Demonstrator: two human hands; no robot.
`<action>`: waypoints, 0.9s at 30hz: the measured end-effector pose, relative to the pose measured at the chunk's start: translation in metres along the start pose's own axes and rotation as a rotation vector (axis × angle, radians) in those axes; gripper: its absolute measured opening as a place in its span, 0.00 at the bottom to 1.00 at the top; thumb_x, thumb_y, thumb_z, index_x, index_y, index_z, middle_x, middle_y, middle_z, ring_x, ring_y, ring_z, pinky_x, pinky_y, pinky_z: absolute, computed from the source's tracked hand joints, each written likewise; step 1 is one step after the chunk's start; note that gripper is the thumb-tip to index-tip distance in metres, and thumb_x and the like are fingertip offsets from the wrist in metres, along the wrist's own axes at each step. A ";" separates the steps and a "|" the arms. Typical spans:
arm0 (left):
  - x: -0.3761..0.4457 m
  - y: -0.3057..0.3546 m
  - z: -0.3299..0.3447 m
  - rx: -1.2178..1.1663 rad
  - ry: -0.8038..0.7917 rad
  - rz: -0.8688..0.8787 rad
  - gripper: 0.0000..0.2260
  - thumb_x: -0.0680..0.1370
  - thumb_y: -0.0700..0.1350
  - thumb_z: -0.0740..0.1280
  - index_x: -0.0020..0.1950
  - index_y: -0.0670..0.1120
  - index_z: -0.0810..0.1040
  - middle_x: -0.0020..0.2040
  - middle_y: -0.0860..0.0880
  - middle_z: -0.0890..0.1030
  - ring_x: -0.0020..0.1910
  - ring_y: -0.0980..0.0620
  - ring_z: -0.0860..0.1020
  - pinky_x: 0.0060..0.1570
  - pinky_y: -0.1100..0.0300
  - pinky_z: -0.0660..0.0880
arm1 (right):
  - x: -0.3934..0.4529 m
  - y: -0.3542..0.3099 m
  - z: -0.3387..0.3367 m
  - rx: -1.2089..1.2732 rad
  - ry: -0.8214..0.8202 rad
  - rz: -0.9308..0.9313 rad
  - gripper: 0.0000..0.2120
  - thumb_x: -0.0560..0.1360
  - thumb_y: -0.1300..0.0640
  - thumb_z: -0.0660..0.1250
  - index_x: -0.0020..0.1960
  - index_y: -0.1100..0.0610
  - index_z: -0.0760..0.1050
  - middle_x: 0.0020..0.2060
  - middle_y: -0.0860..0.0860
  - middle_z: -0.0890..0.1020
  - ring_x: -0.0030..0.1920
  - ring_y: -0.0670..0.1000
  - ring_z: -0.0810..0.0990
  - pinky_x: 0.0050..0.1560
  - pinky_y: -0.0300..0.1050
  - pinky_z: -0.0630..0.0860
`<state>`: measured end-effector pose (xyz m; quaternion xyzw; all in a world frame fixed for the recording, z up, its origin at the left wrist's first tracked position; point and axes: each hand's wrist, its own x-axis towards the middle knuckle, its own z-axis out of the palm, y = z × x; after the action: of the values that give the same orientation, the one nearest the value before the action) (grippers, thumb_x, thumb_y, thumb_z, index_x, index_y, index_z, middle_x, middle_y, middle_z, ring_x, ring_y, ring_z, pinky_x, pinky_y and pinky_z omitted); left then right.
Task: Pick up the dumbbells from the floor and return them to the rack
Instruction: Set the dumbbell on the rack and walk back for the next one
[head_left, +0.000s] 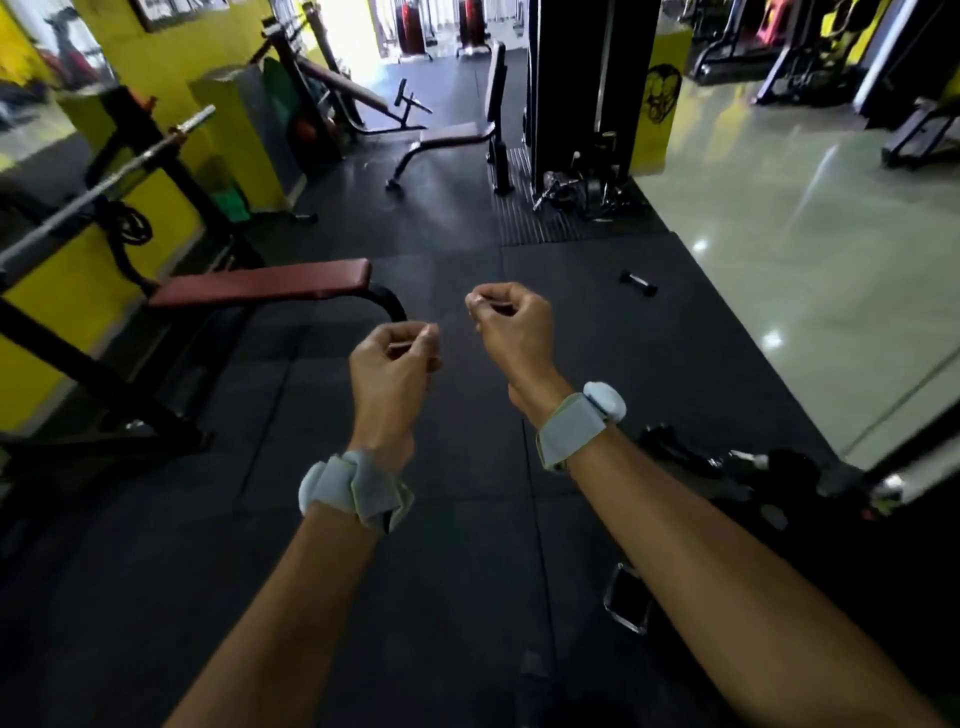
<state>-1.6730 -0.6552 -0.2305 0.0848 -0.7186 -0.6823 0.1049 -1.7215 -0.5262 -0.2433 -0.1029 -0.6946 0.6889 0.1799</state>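
So the small dumbbell (638, 283) is lying on the black rubber mat (457, 457) at about 1 o'clock from the person, close to the mat's edge by the shiny pale floor (810, 270). More dark weights (680, 449) sit at 3 o'clock, too murky to count. Both hands are up front with fingers curled and gripping nothing: left hand (390, 370), right hand (511, 332). Risks I'd guess: it rolls onto that slick floor if nudged, or they clip the red bench (260, 283) at 10 o'clock. No rack visible.
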 end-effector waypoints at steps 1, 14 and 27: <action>0.025 0.001 0.004 0.004 0.001 0.019 0.06 0.78 0.46 0.72 0.50 0.44 0.82 0.43 0.45 0.85 0.38 0.54 0.81 0.36 0.62 0.77 | 0.023 0.001 0.014 -0.006 -0.018 -0.019 0.05 0.75 0.56 0.74 0.50 0.55 0.84 0.41 0.49 0.86 0.40 0.46 0.83 0.43 0.41 0.81; 0.374 -0.052 0.070 -0.086 -0.022 -0.048 0.07 0.76 0.46 0.73 0.49 0.44 0.83 0.42 0.44 0.85 0.36 0.52 0.82 0.36 0.58 0.76 | 0.291 0.077 0.177 -0.086 -0.003 0.004 0.05 0.75 0.59 0.74 0.50 0.59 0.84 0.42 0.52 0.86 0.42 0.49 0.85 0.47 0.49 0.84; 0.676 -0.049 0.200 -0.080 -0.361 -0.067 0.08 0.78 0.46 0.72 0.51 0.42 0.82 0.42 0.45 0.84 0.38 0.53 0.81 0.35 0.62 0.76 | 0.562 0.104 0.242 -0.170 0.301 0.031 0.06 0.75 0.55 0.74 0.51 0.56 0.83 0.43 0.49 0.86 0.44 0.47 0.85 0.47 0.49 0.84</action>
<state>-2.3784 -0.6443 -0.2651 -0.0193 -0.6948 -0.7175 -0.0453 -2.3406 -0.5265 -0.2825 -0.2302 -0.7138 0.6073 0.2619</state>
